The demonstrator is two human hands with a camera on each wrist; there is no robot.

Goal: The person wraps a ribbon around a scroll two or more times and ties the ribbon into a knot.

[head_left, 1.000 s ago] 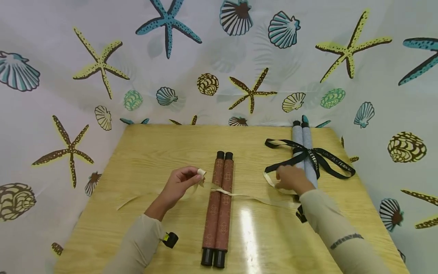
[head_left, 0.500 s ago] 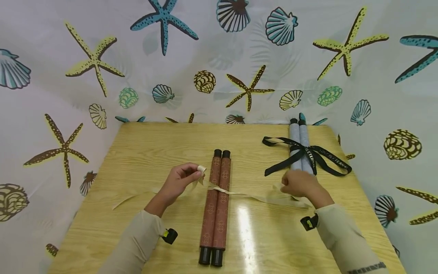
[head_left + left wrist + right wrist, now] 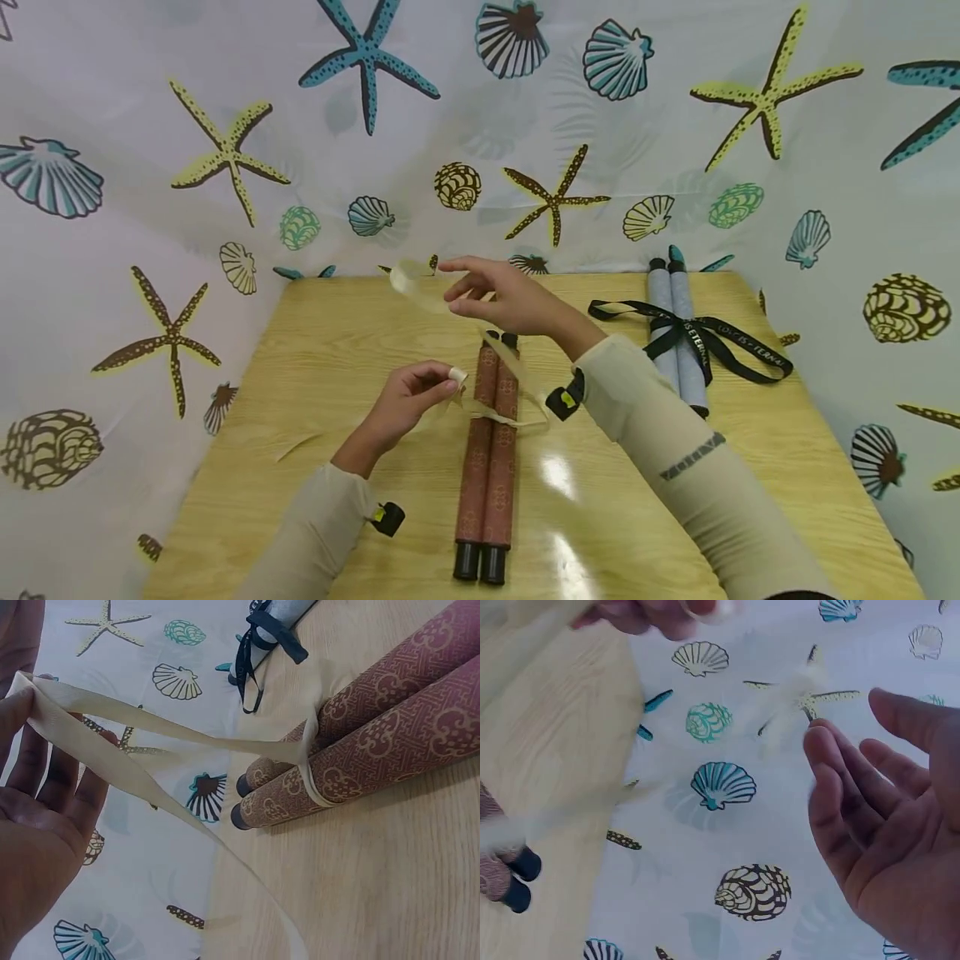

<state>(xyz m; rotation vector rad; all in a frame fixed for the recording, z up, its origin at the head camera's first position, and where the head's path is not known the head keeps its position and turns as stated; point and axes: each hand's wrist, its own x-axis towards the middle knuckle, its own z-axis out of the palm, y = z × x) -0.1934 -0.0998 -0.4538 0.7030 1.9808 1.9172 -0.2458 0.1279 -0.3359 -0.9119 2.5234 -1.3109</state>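
Two red-brown patterned scrolls with black end caps lie side by side on the table, a cream ribbon wrapped across them. Left of the scrolls, my left hand pinches a folded loop of that ribbon between thumb and fingers. Its loose tail hangs down in the left wrist view. My right hand is raised above the scrolls' far ends, fingers spread and loosely bent. Beside its fingertips, the ribbon's other end flies blurred to the left. The right wrist view shows thumb and fingers apart.
At the back right lie two grey scrolls tied with a black lettered ribbon bow. A cloth printed with starfish and shells hangs around the wooden table. Small black cameras sit at the wrists.
My right hand has swung from beside the grey scrolls up and left over the red-brown ones, carrying the ribbon end across, and its fingers have opened. My left hand keeps its pinch in place.
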